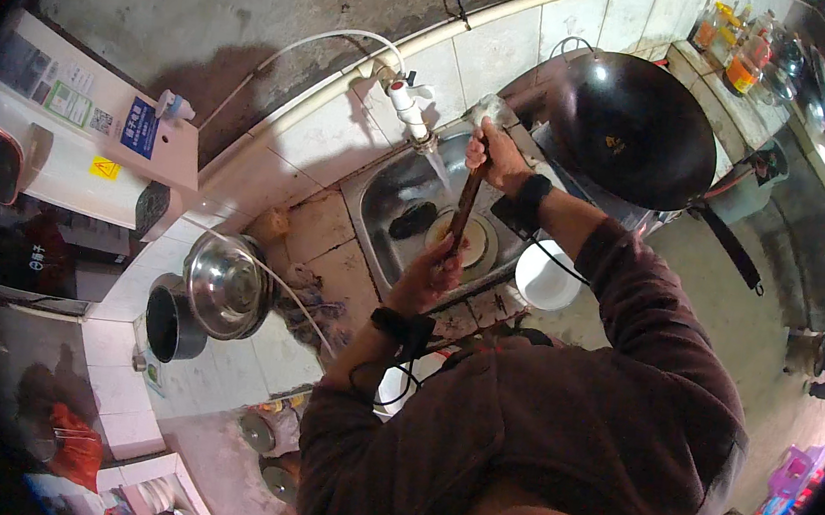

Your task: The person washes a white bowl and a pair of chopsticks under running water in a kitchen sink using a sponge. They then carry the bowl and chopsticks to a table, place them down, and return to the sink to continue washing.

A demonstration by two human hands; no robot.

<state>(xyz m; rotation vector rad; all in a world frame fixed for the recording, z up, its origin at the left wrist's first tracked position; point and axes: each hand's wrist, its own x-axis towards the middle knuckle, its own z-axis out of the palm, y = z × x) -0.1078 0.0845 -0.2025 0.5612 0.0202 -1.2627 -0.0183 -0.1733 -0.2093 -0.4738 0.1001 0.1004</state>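
Note:
Both my hands are over a stainless steel sink point(373, 227) and grip one long, brown, stick-like wooden utensil point(469, 197). My right hand point(498, 157) is closed around its far end. At its near end, my left hand point(427, 278) has its fingers wrapped around it. Whether it is one piece or a bundle of chopsticks, I cannot tell. Beneath it in the sink is a pale round plate point(488, 241), partly hidden by the utensil and my left hand. A dark object point(413, 220) lies left of the plate. Water runs from a white tap point(409, 112) into the sink.
A black wok point(633, 130) leans right of the sink, its handle jutting out. White buckets point(548, 275) stand at the sink's front edge. Metal basins point(224, 287) and a dark pot point(176, 319) sit at left. Bottles point(743, 70) stand far right. Cables hang from both wrist bands.

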